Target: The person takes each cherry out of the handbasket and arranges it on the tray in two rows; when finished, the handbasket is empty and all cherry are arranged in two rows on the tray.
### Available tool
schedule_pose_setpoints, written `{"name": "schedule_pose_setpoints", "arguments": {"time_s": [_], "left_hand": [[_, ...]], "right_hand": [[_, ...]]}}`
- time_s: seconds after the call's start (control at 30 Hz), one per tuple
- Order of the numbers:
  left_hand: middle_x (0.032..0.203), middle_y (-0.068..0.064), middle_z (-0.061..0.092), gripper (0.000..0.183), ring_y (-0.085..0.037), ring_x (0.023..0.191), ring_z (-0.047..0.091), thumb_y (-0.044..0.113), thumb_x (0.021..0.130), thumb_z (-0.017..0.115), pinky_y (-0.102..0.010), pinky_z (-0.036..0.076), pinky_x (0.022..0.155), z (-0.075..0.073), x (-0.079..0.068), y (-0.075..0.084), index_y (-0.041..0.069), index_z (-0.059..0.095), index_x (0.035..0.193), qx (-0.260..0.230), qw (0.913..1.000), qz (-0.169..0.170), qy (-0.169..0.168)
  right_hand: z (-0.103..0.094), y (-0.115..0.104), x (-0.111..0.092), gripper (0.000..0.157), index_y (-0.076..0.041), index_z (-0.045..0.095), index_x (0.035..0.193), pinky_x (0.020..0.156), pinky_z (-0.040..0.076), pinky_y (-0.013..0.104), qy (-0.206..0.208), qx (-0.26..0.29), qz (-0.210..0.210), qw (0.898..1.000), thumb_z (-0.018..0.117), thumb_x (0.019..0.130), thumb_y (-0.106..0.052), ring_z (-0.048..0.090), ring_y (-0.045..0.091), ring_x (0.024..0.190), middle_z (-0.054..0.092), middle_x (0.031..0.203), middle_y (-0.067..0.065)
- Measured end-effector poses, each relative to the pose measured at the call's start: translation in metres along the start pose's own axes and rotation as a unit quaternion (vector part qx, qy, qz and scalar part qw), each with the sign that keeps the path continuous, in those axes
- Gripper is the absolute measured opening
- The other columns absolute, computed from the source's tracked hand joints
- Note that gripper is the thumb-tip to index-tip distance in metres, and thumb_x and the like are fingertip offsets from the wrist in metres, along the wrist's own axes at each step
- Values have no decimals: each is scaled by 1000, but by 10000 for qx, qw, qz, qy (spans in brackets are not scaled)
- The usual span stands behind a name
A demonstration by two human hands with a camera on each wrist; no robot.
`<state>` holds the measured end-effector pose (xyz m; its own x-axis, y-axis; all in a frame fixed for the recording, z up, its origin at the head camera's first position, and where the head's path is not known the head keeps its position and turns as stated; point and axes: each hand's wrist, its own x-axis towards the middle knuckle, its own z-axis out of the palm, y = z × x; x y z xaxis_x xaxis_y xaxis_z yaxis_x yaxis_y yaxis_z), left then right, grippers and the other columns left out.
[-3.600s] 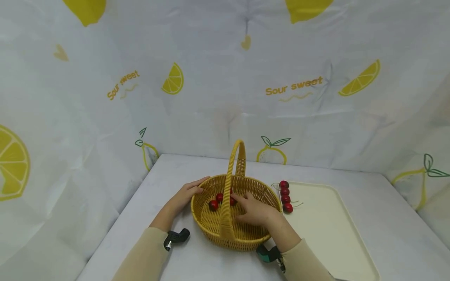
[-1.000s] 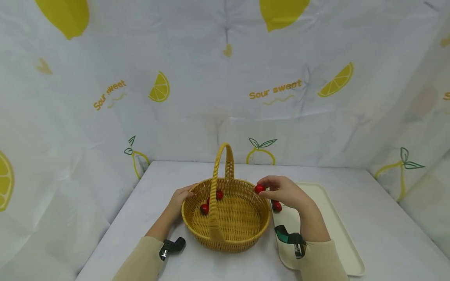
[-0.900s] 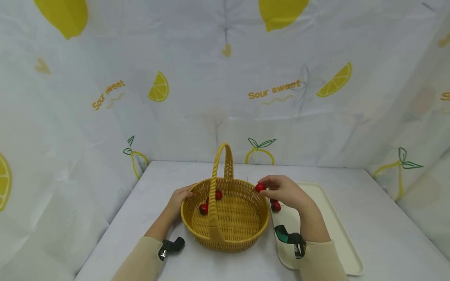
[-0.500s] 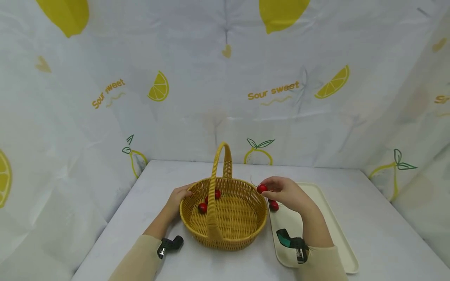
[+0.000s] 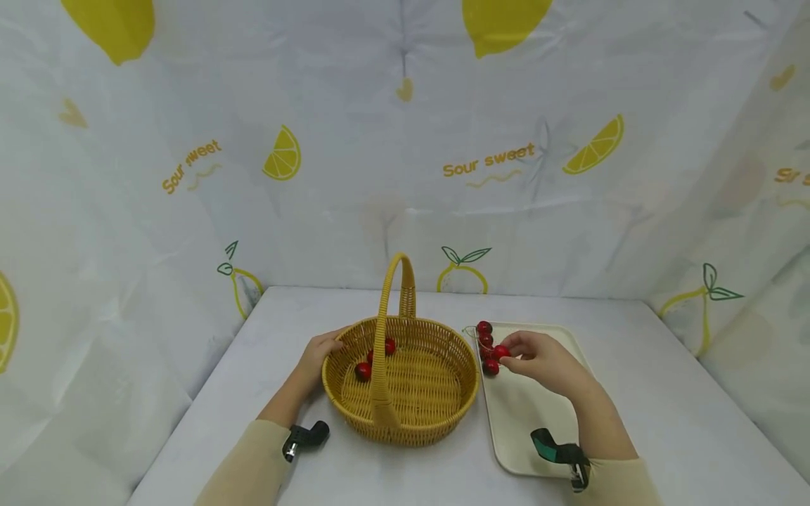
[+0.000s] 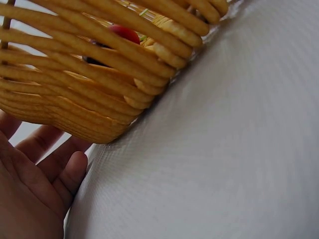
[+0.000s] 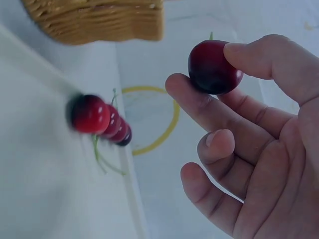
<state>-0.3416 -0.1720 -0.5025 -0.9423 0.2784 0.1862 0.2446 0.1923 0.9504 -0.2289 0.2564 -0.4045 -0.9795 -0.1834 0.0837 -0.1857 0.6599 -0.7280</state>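
Note:
In the head view, a yellow wicker basket (image 5: pixel 414 393) with a tall arched handle stands at the middle of the table. My left hand (image 5: pixel 314 362) grips its left side, thumb over the rim and fingers along the outer wall. Three red cherries (image 5: pixel 363 372) lie inside, left of and partly behind the handle. My right hand (image 5: pixel 544 358) is over the cream tray (image 5: pixel 528 436), pinching a single cherry (image 7: pixel 212 69) between thumb and index finger, the other fingers loosely bent. Beside it, several cherries (image 7: pixel 88 114) form a row along the tray's left edge, stems showing.
The tray lies just right of the basket on a white-covered table (image 5: pixel 297 309). A white curtain (image 5: pixel 354 211) with lemon prints hangs behind and at the sides. Small black devices (image 5: pixel 560 450) are strapped to both wrists.
My right hand has taken a cherry from inside the basket, lifted it over the right rim and carried it to the row on the tray. My left hand keeps its hold on the basket.

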Motion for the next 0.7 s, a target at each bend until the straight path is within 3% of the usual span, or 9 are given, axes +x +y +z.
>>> {"name": "schedule_pose_setpoints", "arguments": {"time_s": [0.23, 0.47, 0.7], "left_hand": [[147, -14, 56, 52, -31, 142, 46, 11, 95, 45, -43, 29, 119, 0, 2, -3, -1, 57, 144, 48, 10000, 63, -4], [147, -15, 56, 52, -32, 142, 46, 11, 95, 45, -45, 29, 119, 1, 1, -2, -1, 57, 144, 65, 9999, 31, -79], [145, -12, 58, 52, -30, 140, 48, 13, 95, 45, -44, 31, 118, 0, 1, -2, 2, 59, 143, 163, 9999, -16, -13]], "right_hand": [[-1, 16, -5, 20, -6, 69, 107, 75, 51, 37, -264, -150, 103, 9995, 73, 93, -19, 61, 22, 92, 69, 100, 5], [9, 24, -2, 15, -9, 70, 101, 68, 40, 36, -802, -240, 320, 9960, 73, 89, -18, 51, 21, 82, 60, 87, 1], [20, 29, 5, 12, -9, 70, 98, 61, 40, 32, -1147, -206, 589, 9914, 74, 88, -14, 49, 19, 71, 58, 78, 1]]}}
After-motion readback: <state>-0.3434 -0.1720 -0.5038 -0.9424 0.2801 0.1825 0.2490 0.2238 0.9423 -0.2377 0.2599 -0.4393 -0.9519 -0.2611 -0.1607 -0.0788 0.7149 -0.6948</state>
